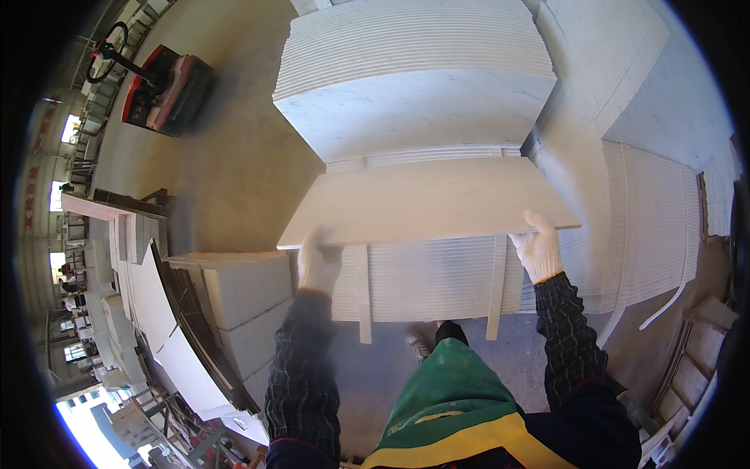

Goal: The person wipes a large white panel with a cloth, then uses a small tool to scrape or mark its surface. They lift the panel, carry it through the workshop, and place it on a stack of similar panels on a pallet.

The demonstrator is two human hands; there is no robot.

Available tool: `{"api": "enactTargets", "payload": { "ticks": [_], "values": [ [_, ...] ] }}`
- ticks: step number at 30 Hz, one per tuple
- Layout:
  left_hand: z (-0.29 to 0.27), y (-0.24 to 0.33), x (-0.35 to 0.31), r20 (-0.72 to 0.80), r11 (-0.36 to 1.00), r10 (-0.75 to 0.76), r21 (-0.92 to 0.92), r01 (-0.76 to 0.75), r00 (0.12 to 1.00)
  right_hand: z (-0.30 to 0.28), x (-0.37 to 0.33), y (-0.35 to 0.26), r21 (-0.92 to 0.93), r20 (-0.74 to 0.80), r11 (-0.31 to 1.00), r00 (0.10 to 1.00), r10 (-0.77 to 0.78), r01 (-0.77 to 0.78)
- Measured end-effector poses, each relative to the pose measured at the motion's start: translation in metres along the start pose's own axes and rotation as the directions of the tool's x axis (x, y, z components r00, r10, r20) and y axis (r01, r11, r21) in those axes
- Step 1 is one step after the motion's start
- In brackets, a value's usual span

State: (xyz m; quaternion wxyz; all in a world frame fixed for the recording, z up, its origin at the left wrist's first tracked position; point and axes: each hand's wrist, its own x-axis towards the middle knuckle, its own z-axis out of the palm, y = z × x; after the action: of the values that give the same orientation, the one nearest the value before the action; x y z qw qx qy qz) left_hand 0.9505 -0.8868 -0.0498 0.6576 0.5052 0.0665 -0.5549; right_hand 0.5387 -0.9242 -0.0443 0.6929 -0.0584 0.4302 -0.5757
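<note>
A pale rectangular stone slab (437,195) is held level in front of me, its long near edge toward my body. My left hand (319,262), in a white glove, is closed on the slab near its left end. The gloved right hand (537,248) grips the near edge toward the right end, thumb on top. The fingers under the slab are hidden. Below it lies a stack of similar slabs (430,277) with upright light strips (364,293) against its near side. Beyond it stands a tall row of slabs on edge (422,47).
More stacked slabs (652,227) stand at the right. A red and black pallet truck (168,90) is on the floor at the far left. White blocks (246,289) and leaning boards (187,367) stand near my left. At the lower right is a wooden frame (687,359).
</note>
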Motion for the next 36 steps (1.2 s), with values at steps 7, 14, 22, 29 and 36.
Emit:
{"api": "enactTargets", "payload": {
  "ticks": [7, 14, 22, 29, 36],
  "values": [
    [0.026, 0.005, 0.026, 0.073, 1.000, -0.007, -0.007, 0.008, 0.997, 0.005, 0.033, 0.001, 0.066, -0.046, 0.998, 0.999, -0.017, 0.020],
    [0.036, 0.007, 0.044, 0.095, 0.999, -0.034, 0.001, 0.034, 0.995, 0.009, 0.054, 0.000, 0.031, -0.036, 0.999, 0.999, -0.037, 0.038],
    [0.050, 0.011, 0.047, 0.063, 0.999, -0.023, 0.040, 0.021, 0.998, 0.014, 0.071, -0.008, -0.031, -0.074, 0.999, 0.997, 0.010, -0.012],
    [0.092, 0.024, 0.050, 0.195, 0.999, 0.039, -0.029, -0.034, 0.980, 0.049, 0.093, -0.030, -0.022, -0.013, 0.999, 1.000, -0.024, 0.023],
    [0.153, 0.017, -0.024, 0.569, 0.985, 0.024, 0.127, -0.117, 0.822, 0.060, 0.123, -0.018, 0.136, 0.114, 0.946, 0.944, -0.310, 0.294]
  ]
}}
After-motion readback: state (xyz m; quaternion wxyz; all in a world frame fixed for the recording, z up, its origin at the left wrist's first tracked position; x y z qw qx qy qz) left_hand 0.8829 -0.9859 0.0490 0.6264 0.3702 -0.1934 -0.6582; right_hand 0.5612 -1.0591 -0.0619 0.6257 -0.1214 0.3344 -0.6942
